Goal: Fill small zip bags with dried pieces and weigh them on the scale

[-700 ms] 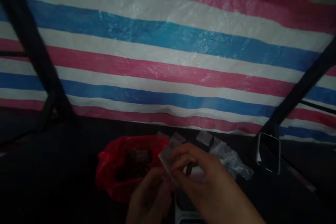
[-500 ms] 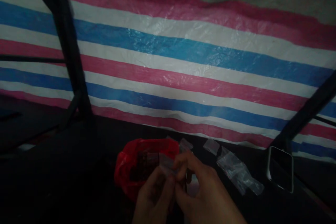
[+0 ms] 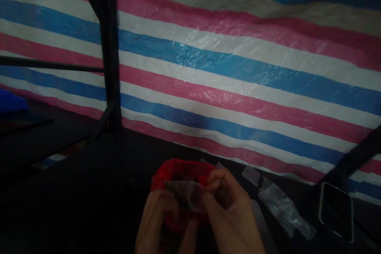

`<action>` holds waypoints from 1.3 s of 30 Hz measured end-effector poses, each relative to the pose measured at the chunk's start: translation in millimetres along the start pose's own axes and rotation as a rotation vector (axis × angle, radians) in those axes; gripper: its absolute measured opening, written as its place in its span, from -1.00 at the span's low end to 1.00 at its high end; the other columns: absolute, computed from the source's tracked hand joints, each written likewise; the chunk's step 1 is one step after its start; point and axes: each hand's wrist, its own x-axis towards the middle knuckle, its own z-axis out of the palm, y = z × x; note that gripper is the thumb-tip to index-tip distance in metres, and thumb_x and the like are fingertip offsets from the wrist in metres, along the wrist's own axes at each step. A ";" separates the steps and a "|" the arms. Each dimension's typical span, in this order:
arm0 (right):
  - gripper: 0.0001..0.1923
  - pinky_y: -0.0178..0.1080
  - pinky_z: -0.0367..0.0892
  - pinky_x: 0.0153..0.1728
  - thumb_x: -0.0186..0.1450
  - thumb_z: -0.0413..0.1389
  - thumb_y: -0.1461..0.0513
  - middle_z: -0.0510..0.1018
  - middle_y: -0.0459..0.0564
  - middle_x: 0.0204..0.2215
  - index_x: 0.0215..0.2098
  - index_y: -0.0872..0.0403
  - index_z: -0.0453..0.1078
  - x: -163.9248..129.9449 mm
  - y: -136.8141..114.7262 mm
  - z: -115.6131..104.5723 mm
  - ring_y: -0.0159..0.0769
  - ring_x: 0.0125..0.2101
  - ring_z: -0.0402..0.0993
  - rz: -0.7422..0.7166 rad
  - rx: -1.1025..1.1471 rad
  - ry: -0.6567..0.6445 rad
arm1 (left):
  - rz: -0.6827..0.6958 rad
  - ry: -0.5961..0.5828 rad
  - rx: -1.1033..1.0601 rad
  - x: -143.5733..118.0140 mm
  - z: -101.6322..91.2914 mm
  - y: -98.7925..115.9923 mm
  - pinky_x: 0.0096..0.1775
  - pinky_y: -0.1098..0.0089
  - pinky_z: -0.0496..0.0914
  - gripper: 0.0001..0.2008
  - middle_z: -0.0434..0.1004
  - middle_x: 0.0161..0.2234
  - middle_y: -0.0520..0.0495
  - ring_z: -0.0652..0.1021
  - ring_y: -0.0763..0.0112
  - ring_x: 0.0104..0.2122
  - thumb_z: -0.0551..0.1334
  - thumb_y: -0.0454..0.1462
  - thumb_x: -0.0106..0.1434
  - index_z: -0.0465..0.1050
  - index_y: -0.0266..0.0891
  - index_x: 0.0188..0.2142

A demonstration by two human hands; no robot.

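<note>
The dark tabletop (image 3: 89,190) lies bare to the left of the left hand (image 3: 154,222) — open room there as far as the black upright post (image 3: 108,47). Just ahead, the red bag (image 3: 178,170) blocks the way forward. To the right of the right hand (image 3: 232,222) lie clear plastic bags (image 3: 282,210), then a phone (image 3: 336,210) — the striped tarp (image 3: 238,71) closes off the back

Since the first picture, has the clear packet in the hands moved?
Yes. The clear packet has shifted left: formerly at the right edge of the red bag, it is now in front of its middle.
</note>
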 end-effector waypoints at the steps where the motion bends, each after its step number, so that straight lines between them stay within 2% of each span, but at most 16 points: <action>1: -0.82 -0.36 0.32 -0.40 0.11 0.26 0.26 0.42 -0.21 -0.46 -0.37 -0.01 0.33 -0.2 1.7 4.4 -0.37 -0.43 0.38 0.021 0.006 -0.060 | 0.037 0.055 0.035 0.1 -1.2 -3.2 -0.16 0.27 0.59 -0.66 0.58 -0.14 -0.09 0.64 0.17 -0.15 0.43 -0.14 0.17 0.48 -0.09 -0.08; 3: -0.82 -0.37 0.30 -0.40 0.16 0.28 0.23 0.43 -0.21 -0.45 -0.33 0.00 0.36 -0.8 2.4 11.1 -0.38 -0.43 0.38 0.058 0.019 -0.174 | -0.031 0.044 0.028 0.9 -1.9 -7.1 -0.01 0.10 0.59 -0.29 0.55 0.12 -0.23 0.61 0.00 0.08 0.49 -0.11 0.07 0.37 -0.09 0.20; 4: -0.83 -0.37 0.29 -0.40 0.19 0.28 0.22 0.43 -0.21 -0.46 -0.32 0.01 0.36 -0.5 1.7 13.4 -0.39 -0.44 0.38 0.070 0.023 -0.212 | -0.131 -0.006 -0.013 1.8 -2.3 -7.9 0.04 0.07 0.59 -0.23 0.54 0.19 -0.25 0.60 -0.02 0.13 0.48 -0.10 0.08 0.33 -0.09 0.26; 7: -0.85 -0.36 0.32 -0.37 0.26 0.26 0.16 0.47 -0.19 -0.43 -0.28 0.02 0.40 6.6 1.8 17.0 -0.38 -0.41 0.43 0.044 -0.011 -0.284 | -0.483 -0.188 -0.182 7.7 -9.2 -8.4 0.06 0.15 0.59 -0.47 0.65 0.13 -0.17 0.67 0.05 0.08 0.40 -0.09 0.21 0.48 -0.08 0.16; 9: -0.85 -0.29 0.40 -0.25 0.34 0.19 0.14 0.55 -0.12 -0.34 -0.18 0.02 0.45 17.8 8.8 17.1 -0.31 -0.31 0.53 -0.022 -0.119 -0.280 | -0.628 -0.173 -0.242 13.8 -19.0 -10.0 0.02 0.23 0.60 -0.59 0.72 0.03 -0.13 0.70 0.09 0.00 0.36 -0.03 0.24 0.56 -0.10 0.03; 10: -0.83 -0.24 0.43 -0.16 0.37 0.16 0.15 0.60 -0.07 -0.27 -0.11 0.02 0.47 24.7 14.8 16.8 -0.26 -0.23 0.57 -0.063 -0.218 -0.253 | -0.673 -0.130 -0.245 16.9 -24.7 -11.9 -0.02 0.27 0.61 -0.59 0.73 -0.01 -0.11 0.71 0.11 -0.04 0.34 0.00 0.24 0.57 -0.11 0.00; 13: -0.74 -0.01 0.36 0.13 0.35 0.16 0.30 0.66 0.10 -0.05 -0.01 0.06 0.54 44.5 37.2 16.0 -0.04 0.02 0.55 -0.159 -0.696 -0.173 | -0.745 0.018 -0.177 24.1 -39.0 -22.0 -0.12 0.31 0.62 -0.50 0.74 -0.08 -0.09 0.72 0.12 -0.11 0.34 0.11 0.19 0.55 -0.11 0.00; 15: -0.64 0.12 0.25 0.23 0.29 0.16 0.41 0.65 0.17 0.05 0.03 0.09 0.57 51.9 49.3 17.1 0.10 0.14 0.48 -0.170 -0.945 -0.183 | -0.755 0.015 -0.107 26.3 -43.0 -29.5 -0.11 0.27 0.61 -0.46 0.74 -0.09 -0.08 0.71 0.10 -0.12 0.33 0.14 0.19 0.54 -0.10 0.02; 18: -0.58 0.13 0.24 0.23 0.27 0.09 0.49 0.66 0.20 0.04 0.00 0.11 0.61 53.2 58.6 21.6 0.14 0.15 0.48 -0.161 -1.044 -0.211 | -0.686 -0.018 0.011 25.8 -40.6 -35.6 0.03 0.13 0.56 -0.48 0.68 -0.03 -0.13 0.67 0.04 -0.04 0.28 0.15 0.21 0.55 -0.12 0.00; 21: -0.55 0.02 0.30 0.18 0.23 0.07 0.52 0.68 0.19 -0.01 -0.06 0.10 0.64 50.2 63.2 27.6 0.06 0.10 0.53 -0.154 -0.938 -0.241 | -0.686 -0.100 0.049 22.4 -34.9 -33.8 0.14 -0.02 0.48 -0.46 0.62 0.03 -0.19 0.62 -0.02 0.03 0.20 0.18 0.28 0.55 -0.13 -0.01; 24: -0.59 -0.10 0.38 0.10 0.21 0.09 0.51 0.71 0.12 -0.06 -0.13 0.08 0.65 50.6 67.8 30.3 -0.06 0.02 0.59 -0.144 -0.802 -0.274 | -0.727 -0.174 -0.009 19.4 -33.0 -29.4 0.12 -0.02 0.47 -0.49 0.63 0.02 -0.19 0.62 0.00 0.02 0.14 0.16 0.35 0.55 -0.12 0.01; 27: -0.65 -0.18 0.44 0.04 0.25 0.13 0.44 0.73 0.03 -0.08 -0.10 0.04 0.64 54.6 69.1 24.7 -0.16 -0.03 0.64 -0.122 -0.656 -0.274 | -0.662 -0.108 0.001 18.4 -35.1 -27.0 0.08 0.04 0.50 -0.58 0.65 -0.02 -0.15 0.64 0.03 -0.02 0.22 0.09 0.32 0.55 -0.09 -0.01; 29: -0.68 -0.16 0.46 0.05 0.25 0.17 0.39 0.74 0.01 -0.09 -0.09 0.04 0.64 56.9 66.4 16.3 -0.15 -0.04 0.65 -0.096 -0.494 -0.242 | -0.592 -0.061 0.021 17.6 -35.6 -25.8 0.04 0.08 0.52 -0.62 0.67 -0.05 -0.12 0.66 0.04 -0.05 0.27 0.05 0.29 0.55 -0.08 -0.03; 34: -0.80 -0.12 0.50 0.00 0.23 0.26 0.28 0.76 0.01 -0.18 -0.16 0.04 0.63 51.2 47.6 -7.7 -0.14 -0.12 0.69 -0.075 -0.193 -0.217 | -0.533 -0.126 0.066 10.3 -24.9 -20.6 0.03 0.10 0.55 -0.68 0.71 -0.04 -0.12 0.69 0.05 -0.06 0.25 -0.10 0.28 0.54 -0.07 0.00; 37: -0.76 -0.14 0.53 -0.06 0.22 0.35 0.17 0.76 0.01 -0.20 -0.14 0.02 0.62 39.0 31.1 -16.2 -0.14 -0.15 0.70 -0.018 -0.044 -0.256 | -0.542 -0.186 0.114 7.1 -15.3 -15.3 0.05 0.08 0.54 -0.60 0.72 0.01 -0.12 0.69 0.02 -0.01 0.24 -0.22 0.20 0.52 -0.07 0.05; 39: -0.76 -0.18 0.53 -0.09 0.20 0.37 0.20 0.75 0.00 -0.19 -0.14 0.00 0.62 29.4 20.9 -18.7 -0.16 -0.15 0.69 -0.009 -0.008 -0.280 | -0.545 -0.231 0.121 7.6 -9.9 -10.2 -0.01 0.10 0.55 -0.61 0.74 -0.01 -0.09 0.70 0.04 -0.04 0.22 -0.24 0.21 0.52 -0.05 0.04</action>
